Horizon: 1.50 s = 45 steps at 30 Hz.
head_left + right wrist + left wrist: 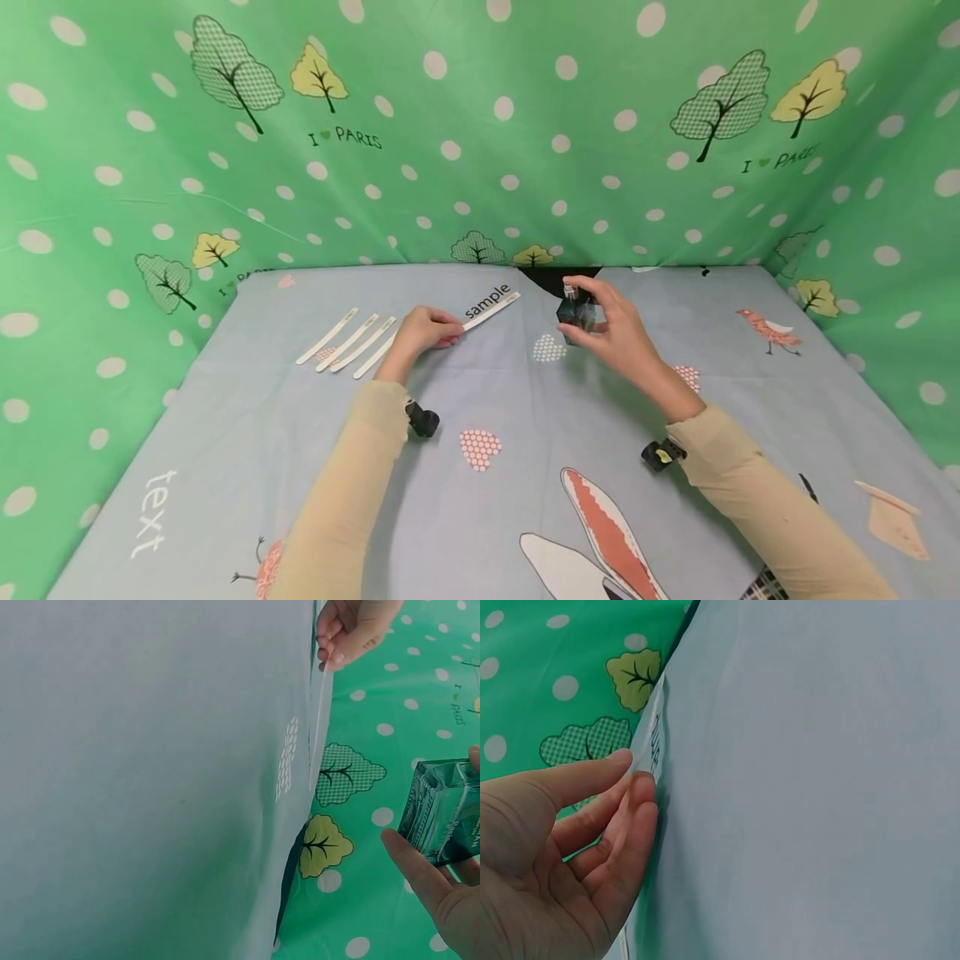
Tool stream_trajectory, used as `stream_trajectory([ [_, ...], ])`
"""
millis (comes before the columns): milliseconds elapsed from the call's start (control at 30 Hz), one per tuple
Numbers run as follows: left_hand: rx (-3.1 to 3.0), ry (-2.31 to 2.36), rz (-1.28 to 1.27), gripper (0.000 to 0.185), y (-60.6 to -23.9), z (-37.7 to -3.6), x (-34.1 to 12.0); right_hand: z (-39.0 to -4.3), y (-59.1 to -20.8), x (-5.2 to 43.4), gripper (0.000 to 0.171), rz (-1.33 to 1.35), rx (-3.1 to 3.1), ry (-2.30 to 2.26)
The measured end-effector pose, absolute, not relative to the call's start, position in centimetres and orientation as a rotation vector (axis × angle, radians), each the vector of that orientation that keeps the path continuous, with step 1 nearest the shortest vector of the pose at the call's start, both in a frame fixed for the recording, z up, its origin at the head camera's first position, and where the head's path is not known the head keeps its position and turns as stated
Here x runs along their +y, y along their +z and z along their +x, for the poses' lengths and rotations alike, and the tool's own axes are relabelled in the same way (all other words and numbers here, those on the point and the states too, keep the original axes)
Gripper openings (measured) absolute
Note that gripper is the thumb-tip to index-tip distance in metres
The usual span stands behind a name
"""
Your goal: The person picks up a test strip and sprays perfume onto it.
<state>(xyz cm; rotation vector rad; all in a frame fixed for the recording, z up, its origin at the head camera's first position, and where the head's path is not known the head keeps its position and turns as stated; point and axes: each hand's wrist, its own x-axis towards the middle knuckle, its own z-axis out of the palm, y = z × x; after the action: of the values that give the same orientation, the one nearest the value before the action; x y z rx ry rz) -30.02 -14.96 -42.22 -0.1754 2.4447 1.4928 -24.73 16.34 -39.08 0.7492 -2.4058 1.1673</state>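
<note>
While the green polka-dot backdrop (480, 125) with its trees wraps the scene on three sides, the grey-blue tablecloth (315, 467) spreads out flat below it, printed with hearts, a bird and a big rabbit shape. Down to the hands now: the right hand (618, 333) is raised just above the cloth near the back edge, fingers curled around a small dark glass bottle (576, 315), which stands upright in the grip with its pale top poking out above the fingertips. From the right wrist view the bottle (444, 811) shows as clear greenish glass with flat faces, thumb (412, 862) pressed along its lower side, another fingertip just catching its top corner. Over to the left hand (422, 331), lying low on the cloth, fingers drawn close together and pinching the near end of a long white paper strip (491, 307) marked "sample". That strip runs away from the fingertips, up and to the right, its far end pointing toward the bottle but well short of touching it. The left wrist view shows the fingers (634, 802) closing narrowly on the strip's edge (655, 742) right at the cloth. Just to the left of that hand, four more white strips (347, 340) lie side by side on the cloth, slanted the same way, untouched.
</note>
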Motion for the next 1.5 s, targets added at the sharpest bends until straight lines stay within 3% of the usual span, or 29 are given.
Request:
stream_trajectory([
  [733, 2.502, 1.467, -0.239, 0.03, -41.8, -28.2, -18.3, -24.0, -38.8, 16.9, 0.065, 0.736, -2.395, 1.178],
  [1500, 2.889, 1.37, -0.233, 0.033, -40.3, -23.8, -24.2, -23.5, -38.8, 17.0, 0.067, 0.746, -2.368, 1.18],
])
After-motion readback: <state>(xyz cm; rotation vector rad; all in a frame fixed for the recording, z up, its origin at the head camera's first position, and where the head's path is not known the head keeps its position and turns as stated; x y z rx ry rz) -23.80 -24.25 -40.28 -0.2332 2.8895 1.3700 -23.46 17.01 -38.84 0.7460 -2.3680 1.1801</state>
